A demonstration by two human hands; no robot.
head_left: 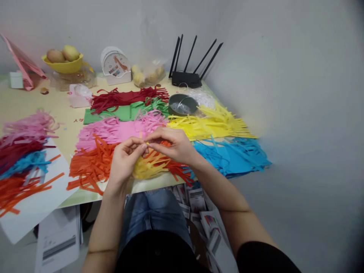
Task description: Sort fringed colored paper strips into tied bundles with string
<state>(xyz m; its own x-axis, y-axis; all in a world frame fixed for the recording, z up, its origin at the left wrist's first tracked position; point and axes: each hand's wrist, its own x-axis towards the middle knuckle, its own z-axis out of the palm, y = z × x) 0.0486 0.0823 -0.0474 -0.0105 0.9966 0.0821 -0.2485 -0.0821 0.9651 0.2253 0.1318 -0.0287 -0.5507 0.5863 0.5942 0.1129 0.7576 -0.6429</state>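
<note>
My left hand (127,157) and my right hand (173,146) meet at the fingertips over the table's front edge. Both pinch the top of a yellow fringed paper piece (150,165), whose strips hang down below the fingers. Behind and beside it lies orange fringed paper (92,165). Pink fringed paper (127,131) is just beyond my hands, with green (125,113) and dark red (127,98) fringed paper farther back. Yellow fringed sheets (210,127) and blue ones (236,157) lie to the right.
A dark round tin (182,104) and a black router (187,79) stand at the back right. Fringed bundles (24,163) lie on a white sheet (36,212) at left. A yellow fruit bowl (64,67) is at the back left. Boxes (196,203) sit below the table.
</note>
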